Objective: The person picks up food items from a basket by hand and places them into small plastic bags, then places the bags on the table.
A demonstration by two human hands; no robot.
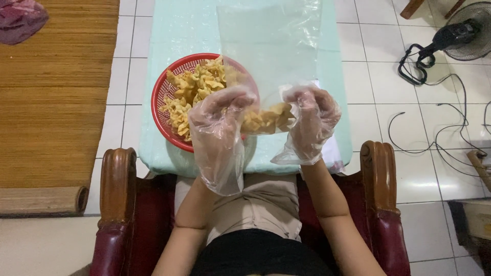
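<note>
At the far left of the frame a woven mat (56, 97) covers the floor, with a purple cloth (20, 19) in the upper left corner. Left of centre, a red basket (162, 94) heaped with yellow fried snacks (194, 87) stands on a pale green table (179, 30). Just in front of it, the left hand (220, 120), in a loose plastic glove, pinches one side of a clear plastic bag (271, 56) holding a few snacks; the right hand (312, 120), gloved too, grips the other side. A fan (463, 30) lies upper right.
</note>
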